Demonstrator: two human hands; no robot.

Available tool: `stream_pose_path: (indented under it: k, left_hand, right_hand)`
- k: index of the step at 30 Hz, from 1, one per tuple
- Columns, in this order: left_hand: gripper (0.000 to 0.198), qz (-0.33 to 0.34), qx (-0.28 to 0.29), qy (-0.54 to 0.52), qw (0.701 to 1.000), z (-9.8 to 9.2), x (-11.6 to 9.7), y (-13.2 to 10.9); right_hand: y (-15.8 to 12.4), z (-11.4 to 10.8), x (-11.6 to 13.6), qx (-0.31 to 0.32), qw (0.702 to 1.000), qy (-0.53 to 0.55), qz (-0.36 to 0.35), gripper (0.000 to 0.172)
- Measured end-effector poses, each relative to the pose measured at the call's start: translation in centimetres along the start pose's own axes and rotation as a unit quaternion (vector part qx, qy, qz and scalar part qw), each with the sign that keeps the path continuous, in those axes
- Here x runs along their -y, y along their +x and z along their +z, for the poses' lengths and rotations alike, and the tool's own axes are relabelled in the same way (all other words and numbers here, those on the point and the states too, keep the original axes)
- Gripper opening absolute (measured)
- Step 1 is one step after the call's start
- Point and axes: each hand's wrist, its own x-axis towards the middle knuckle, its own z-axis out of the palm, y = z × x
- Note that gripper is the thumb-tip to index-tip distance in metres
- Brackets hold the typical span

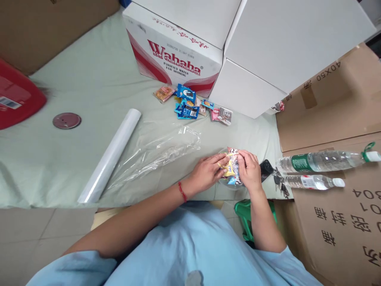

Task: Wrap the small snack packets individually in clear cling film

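Observation:
A clear round container (235, 187) near the table's front edge holds several small candy packets (234, 151), partly covered by both hands. From the left, my left hand (207, 171) reaches over it, thumb and fingers closed about a yellow candy packet (229, 171). Opposite, my right hand (249, 170) has its fingers bent and pressed together at the packets' right side; its fingertips touch a wrapper, partly hidden. A blue-and-white packet (235, 181) lies below, between the hands.
Wrapped snacks (186, 104) lie before a Wahaha carton (175, 55) and white boxes. Left are a plastic film roll (111, 155), a brown disc (67, 120) and a red container (18, 95). Right are a black object (266, 170), keys (280, 183), a large bottle (324, 161) and a small bottle (312, 182).

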Motion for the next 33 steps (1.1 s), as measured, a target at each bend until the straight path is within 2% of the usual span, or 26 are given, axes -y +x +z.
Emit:
stream_pose_path:
  k: [3, 6, 8, 10, 13, 15, 17, 20, 23, 26, 31, 33]
  left_hand:
    - [0.054, 0.016, 0.018, -0.044, 0.999, -0.6, 0.3, 0.2]
    - [0.06, 0.033, 0.008, -0.069, 0.997, -1.4, -0.1, -0.2]
    - [0.06, 0.032, -0.022, -0.068, 0.997, -2.2, -0.8, -0.7]
    - [0.055, 0.011, -0.067, -0.061, 0.996, -3.4, -1.5, -1.4]
    - [0.04, -0.055, -0.145, -0.027, 0.988, -6.2, -1.9, -2.3]
    - [0.034, -0.103, -0.187, 0.011, 0.977, -8.9, -1.2, -2.9]
    - [0.035, -0.136, -0.226, 0.07, 0.962, -12.0, 0.3, -3.7]
    - [0.04, -0.196, -0.28, 0.207, 0.917, -16.4, 3.2, -5.6]
    - [0.041, -0.233, -0.291, 0.31, 0.874, -19.3, 5.4, -8.1]
    - [0.041, -0.284, -0.286, 0.344, 0.848, -20.4, 6.0, -10.8]
    - [0.051, -0.342, -0.273, 0.335, 0.834, -20.6, 5.2, -13.6]
    - [0.057, -0.375, -0.281, 0.332, 0.818, -20.8, 5.1, -14.2]
  right_hand:
    - [-0.5, -0.5, -1.0, -0.007, 0.995, 0.08, 0.06, 0.051]
    - [-1.2, -1.4, -2.8, -0.063, 0.972, 0.134, 0.183, 0.056]
    - [-2.0, -1.4, -4.2, -0.069, 0.951, 0.155, 0.259, 0.059]
    - [-3.2, -1.0, -5.3, -0.022, 0.929, 0.193, 0.314, 0.059]
    - [-5.0, -0.2, -6.2, 0.088, 0.89, 0.269, 0.358, 0.052]
    - [-5.9, 0.2, -6.4, 0.132, 0.867, 0.3, 0.375, 0.044]
    - [-6.1, 0.3, -6.7, 0.133, 0.855, 0.315, 0.391, 0.042]
    - [-5.4, 0.1, -7.6, 0.087, 0.842, 0.328, 0.42, 0.04]
    - [-3.6, -0.4, -9.4, -0.014, 0.81, 0.344, 0.474, 0.029]
    - [-0.8, -0.9, -11.8, -0.109, 0.777, 0.365, 0.501, 0.018]
    - [6.2, -1.5, -16.1, -0.198, 0.745, 0.393, 0.501, 0.011]
    - [9.2, -1.6, -17.7, -0.226, 0.728, 0.413, 0.498, 0.007]
